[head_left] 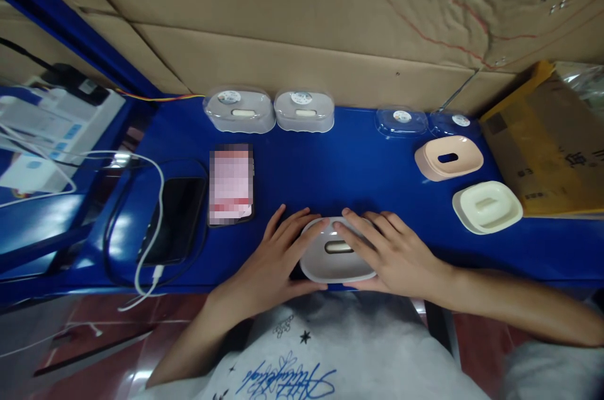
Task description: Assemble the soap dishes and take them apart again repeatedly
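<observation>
Phone [231, 183] pixelated, labels [229, 97] too small to read, carton [550, 155] cut off at right, dish [337, 266] partly covered by hands [276, 255]

Nothing legible for certain. Blue script [289, 379] on grey T-shirt [377, 350]: upside down, letters unclear. Dark printed characters [578, 160] on cardboard carton [538, 142], right edge of desk [340, 167]: not made out. Round stickers [229, 97] on four clear plastic covers [401, 128], along desk's back edge: print too small.

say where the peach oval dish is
In the head view, the peach oval dish sits at right on the blue tabletop, between clear plastic covers and a pale-yellow oval dish.
</observation>
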